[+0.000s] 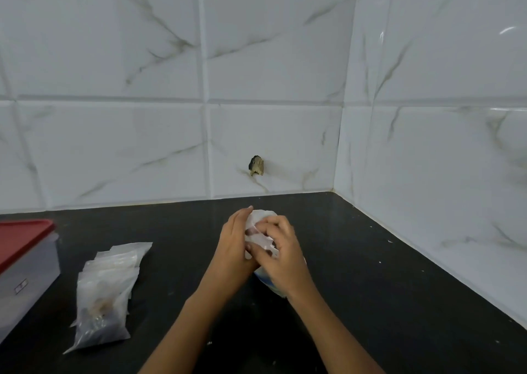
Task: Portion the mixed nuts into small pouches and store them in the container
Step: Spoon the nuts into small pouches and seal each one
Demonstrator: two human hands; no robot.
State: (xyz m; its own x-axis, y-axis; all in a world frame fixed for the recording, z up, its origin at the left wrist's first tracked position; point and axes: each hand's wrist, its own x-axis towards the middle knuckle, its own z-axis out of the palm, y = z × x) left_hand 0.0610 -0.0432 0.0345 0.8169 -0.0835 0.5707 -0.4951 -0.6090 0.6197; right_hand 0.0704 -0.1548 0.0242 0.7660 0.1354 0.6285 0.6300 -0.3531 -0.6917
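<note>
Dark surface (370,288) meets white wall tiles. Both hands are close together in the middle. The left hand (232,245) and right hand (281,248) pinch a white bag (261,216) with dark bits inside. It is best to keep its mouth up so no nuts fall out. The pouches (105,288) and the red-lid container (28,273) lie on the left.

I hold a small clear pouch (258,232), crumpled, between my left hand (232,239) and right hand (281,248), with something brown showing through it. Just below it sits a white and blue bag (269,283), mostly hidden. To the left, a pile of clear pouches (107,291) lies flat, the nearest holding nuts. At the far left stands the clear container (27,276), with its red lid (22,239) on top.
</note>
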